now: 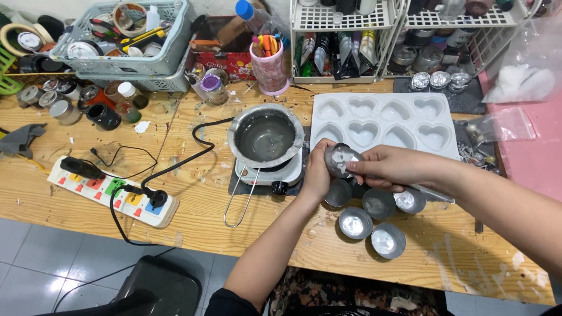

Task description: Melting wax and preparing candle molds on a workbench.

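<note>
Two bare hands meet over the wooden counter point(193, 193) in the head view, just in front of a small electric hotplate point(268, 171). The left hand point(318, 171) has its fingers clenched around a small silver tin cup point(341, 159), tipped on its side and held above the counter. The right hand point(386, 168) reaches across from the right, its fingers grasping a slim metal tool point(431, 193) that trails back under the wrist, with its fingertips resting against the cup's rim. Just below the hands, five more tin cups point(355, 223) stand upright in a loose cluster on the counter, several holding pale wax. A steel melting pot point(265, 136) with a long wire handle sits on the hotplate, filled with clear liquid. Behind the hands lies a white heart-shaped mould tray point(383, 122) with eight hollows. Well apart to the left, a power strip point(111, 192) with coloured switches lies near the counter's edge, a black cable running from it toward the hotplate.
</note>
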